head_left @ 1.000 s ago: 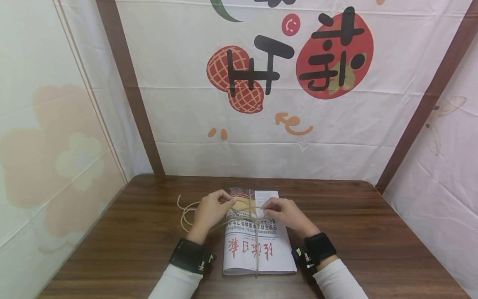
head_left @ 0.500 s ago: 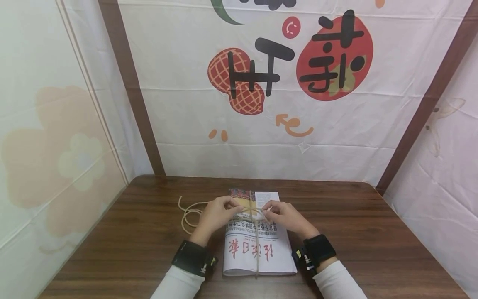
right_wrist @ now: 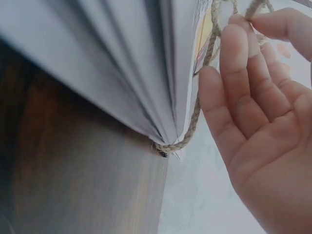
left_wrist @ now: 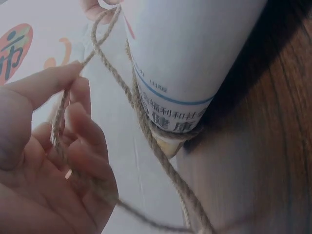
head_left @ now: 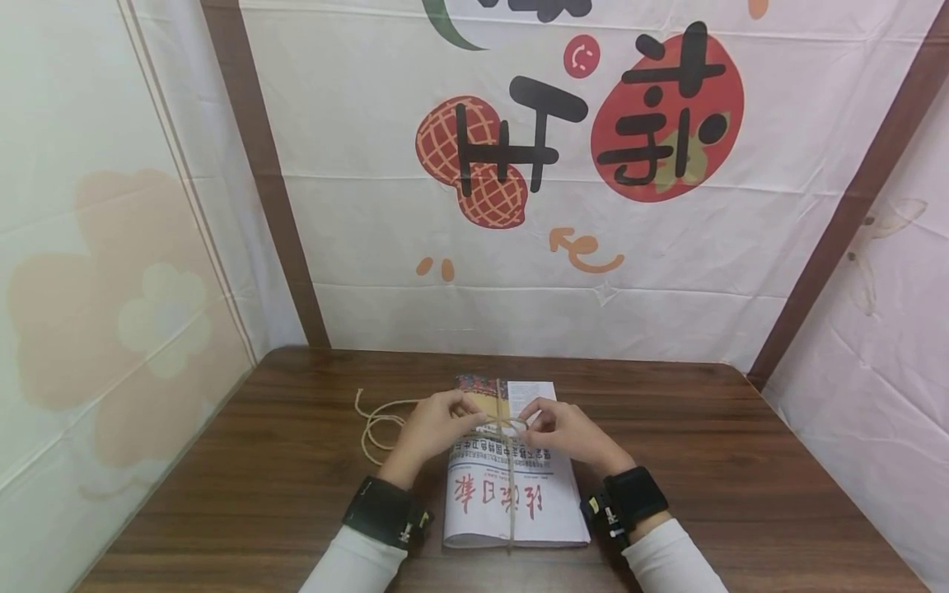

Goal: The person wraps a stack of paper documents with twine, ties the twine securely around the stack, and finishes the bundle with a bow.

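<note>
A folded stack of newspapers (head_left: 482, 523) lies on the table, with jute twine (head_left: 511, 490) running lengthwise over it and another strand across it. Above the crossing, my left hand (head_left: 437, 428) pinches the twine between thumb and forefinger; in the left wrist view a strand (left_wrist: 57, 119) also runs across its curled fingers. On the right side my right hand (head_left: 567, 430) pinches a small loop of twine at its fingertips (right_wrist: 239, 22). The twine bends round the edge of the newspapers (right_wrist: 180, 73) in the right wrist view. How the strands cross between the hands is too small to tell.
Loose coils of twine (head_left: 381, 420) lie on the brown wooden table (head_left: 296, 461) left of the newspapers. A printed white cloth (head_left: 371, 321) hangs behind the table's far edge, and more cloth (head_left: 96, 329) hangs at the sides.
My left hand has moved slightly right and down, closer to the right hand. The twine between the hands, stretched across before, now forms a small loop at the right fingertips.
</note>
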{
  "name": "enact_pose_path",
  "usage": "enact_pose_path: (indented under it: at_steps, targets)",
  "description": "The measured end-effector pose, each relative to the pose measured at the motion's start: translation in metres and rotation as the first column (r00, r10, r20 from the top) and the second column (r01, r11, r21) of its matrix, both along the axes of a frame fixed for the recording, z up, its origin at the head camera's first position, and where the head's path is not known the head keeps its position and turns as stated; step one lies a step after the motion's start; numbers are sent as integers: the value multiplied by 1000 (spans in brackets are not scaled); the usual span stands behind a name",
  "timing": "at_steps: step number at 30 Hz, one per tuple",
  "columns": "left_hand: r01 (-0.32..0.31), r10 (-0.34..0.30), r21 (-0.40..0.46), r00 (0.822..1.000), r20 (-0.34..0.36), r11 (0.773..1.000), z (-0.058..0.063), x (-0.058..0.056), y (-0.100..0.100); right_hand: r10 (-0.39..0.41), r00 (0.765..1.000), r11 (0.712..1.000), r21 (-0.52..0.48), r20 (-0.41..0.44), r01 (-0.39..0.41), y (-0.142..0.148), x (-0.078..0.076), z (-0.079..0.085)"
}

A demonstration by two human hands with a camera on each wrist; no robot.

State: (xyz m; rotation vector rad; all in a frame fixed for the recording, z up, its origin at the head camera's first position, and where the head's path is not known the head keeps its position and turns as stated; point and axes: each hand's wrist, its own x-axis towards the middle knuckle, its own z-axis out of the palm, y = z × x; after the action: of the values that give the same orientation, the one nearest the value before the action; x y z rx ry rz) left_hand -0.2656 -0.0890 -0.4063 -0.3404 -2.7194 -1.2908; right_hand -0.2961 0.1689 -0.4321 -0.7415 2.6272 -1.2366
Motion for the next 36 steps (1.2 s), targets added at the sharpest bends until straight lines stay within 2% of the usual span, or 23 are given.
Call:
enact_pose_path:
  at_steps: [5, 9, 11, 13, 15, 17, 19, 22, 27, 30, 33, 36]
  targets:
    - [62, -62, 38, 998, -5, 997, 5, -2, -11, -17, 1000, 1000, -13, 8, 17, 4, -1, -1]
    - [57, -57, 19, 998, -23, 998, 8, -6, -36, -30, 1000, 999, -16, 1, 30, 6, -2, -2]
    - [18, -19, -24, 998, -52, 1000, 8, -7, -53, -30, 1000, 999, -23, 0, 30, 5, -1, -2]
    - [-59, 53, -90, 996, -70, 994, 7, -7, -73, -31, 1000, 999, -33, 2, 31, 5, -1, -2]
    - [-131, 123, -154, 990, -62, 979, 4, -6, -93, -32, 999, 998, -46, 5, 32, 4, 0, -1]
    - [-176, 172, -199, 984, -36, 964, 2, -4, -110, -28, 1000, 998, -54, 10, 28, 4, 0, -1]
    - [-169, 173, -214, 985, -2, 962, 0, -2, -123, -27, 999, 998, -59, 18, 28, 4, 1, -1]
    - [-127, 136, -204, 990, 32, 971, -3, -1, -136, -28, 999, 998, -64, 25, 29, 4, 2, -1]
    - [-37, 64, -238, 992, 107, 971, -16, -2, -144, -27, 999, 997, -74, 33, 30, 5, 3, 0]
    - [5, 30, -263, 991, 129, 965, -23, -4, -145, -31, 999, 996, -80, 38, 34, 6, 3, 0]
    - [-2, 33, -268, 993, 112, 963, -24, -4, -147, -32, 999, 996, -87, 44, 35, 6, 4, 0]
    - [-48, 84, -257, 987, 135, 965, -23, -3, -149, -27, 999, 996, -87, 43, 31, 7, 3, 0]
